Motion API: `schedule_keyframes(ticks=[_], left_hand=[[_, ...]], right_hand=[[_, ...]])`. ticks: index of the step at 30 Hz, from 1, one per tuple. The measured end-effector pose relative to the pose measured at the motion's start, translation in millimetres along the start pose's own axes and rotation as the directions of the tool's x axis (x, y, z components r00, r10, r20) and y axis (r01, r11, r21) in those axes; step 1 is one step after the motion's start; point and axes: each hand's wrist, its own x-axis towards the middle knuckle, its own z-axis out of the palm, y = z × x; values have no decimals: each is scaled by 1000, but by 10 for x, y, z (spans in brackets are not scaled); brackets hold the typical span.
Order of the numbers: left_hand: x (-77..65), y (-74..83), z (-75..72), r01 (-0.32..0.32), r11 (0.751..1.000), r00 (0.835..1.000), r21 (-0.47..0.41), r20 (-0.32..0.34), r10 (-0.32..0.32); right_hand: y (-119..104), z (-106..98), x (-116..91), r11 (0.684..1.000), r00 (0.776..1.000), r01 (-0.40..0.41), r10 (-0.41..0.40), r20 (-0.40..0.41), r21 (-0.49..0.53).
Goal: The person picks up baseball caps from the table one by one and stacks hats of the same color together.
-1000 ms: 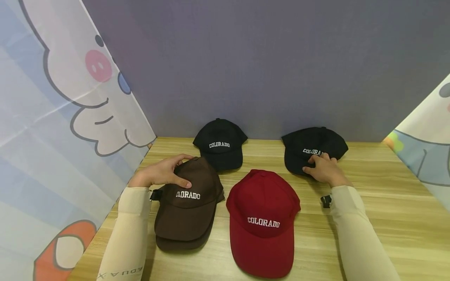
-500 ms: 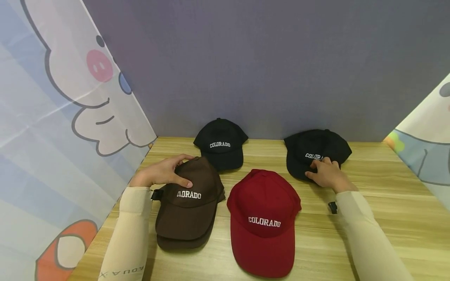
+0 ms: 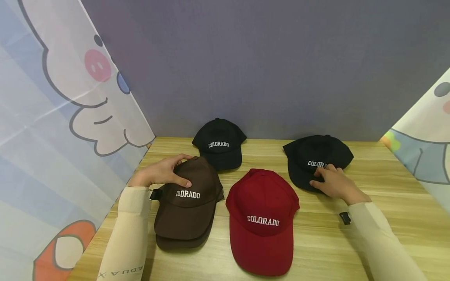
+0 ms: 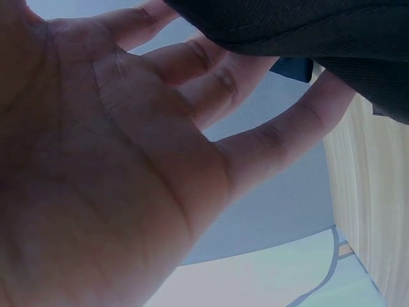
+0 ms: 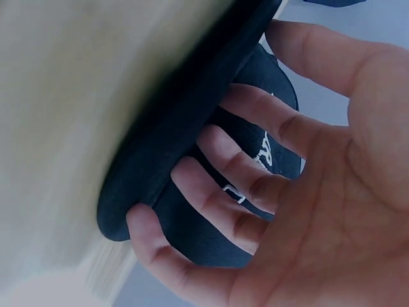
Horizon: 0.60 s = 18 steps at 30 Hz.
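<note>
My left hand (image 3: 161,171) grips the crown of a brown baseball cap (image 3: 190,210), its thumb on the front near white COLORADO lettering. A second brown cap (image 3: 183,245) shows its brim underneath. In the left wrist view, the fingers reach behind the dark cap edge (image 4: 294,29); the thumb is hardly seen there. My right hand (image 3: 334,181) holds a black baseball cap (image 3: 316,150) at its brim, partly covering the lettering. In the right wrist view, bent fingers lie on the black brim (image 5: 160,128) and the thumb is at its far end.
A red cap (image 3: 261,199) lies between the hands, nearer the front. Another black cap (image 3: 221,158) stands behind the brown ones, close to the grey back panel (image 3: 260,70). Printed curtains (image 3: 77,117) flank the wooden table (image 3: 386,187) on both sides.
My right hand has drawn the right black cap a short way towards me and slightly to the right. The left hand and the other caps stay where they were.
</note>
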Motion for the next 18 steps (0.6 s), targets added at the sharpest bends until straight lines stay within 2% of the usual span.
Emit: schedule_keyframes(ticks=[7,18], left_hand=[[-19,21,-10,-5,1000,1000,5,-9,5],[-39,73,-5,-10,999,1000,51,-20,11]], right_hand=[[42,26,-198,998,998,54,-55,-43,-34],[44,86,-495,997,997,41,-45,-55,-71]])
